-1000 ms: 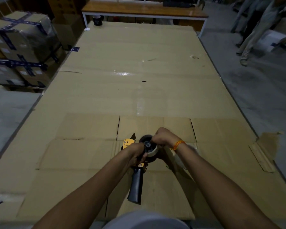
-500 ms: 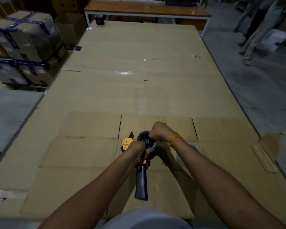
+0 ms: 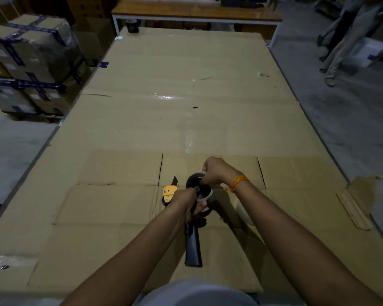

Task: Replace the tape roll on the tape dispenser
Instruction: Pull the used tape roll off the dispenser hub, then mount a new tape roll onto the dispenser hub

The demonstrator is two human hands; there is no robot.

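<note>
The tape dispenser [image 3: 192, 246] has a black handle pointing toward me and a yellow plate [image 3: 169, 192] at its head. It is held just above the cardboard-covered table [image 3: 186, 107]. My left hand [image 3: 186, 203] is wrapped around the dispenser's frame, just above the handle. My right hand [image 3: 215, 171] pinches the rim of a dark, nearly used-up tape core [image 3: 196, 184] that sits at the dispenser's hub. A pale tape roll [image 3: 241, 209] lies on the table to the right, partly hidden under my right forearm.
A dark roll-like object [image 3: 133, 26] stands at the table's far left corner. Taped cartons [image 3: 27, 62] are stacked on the floor to the left. A wooden bench [image 3: 197, 12] is behind the table. People's legs [image 3: 345, 34] are at the far right. A loose cardboard strip [image 3: 352, 210] lies near the right edge.
My right hand has risen from the hub, fingers now on the core's upper rim. The dispenser's handle has swung from slanting left to pointing straight toward me.
</note>
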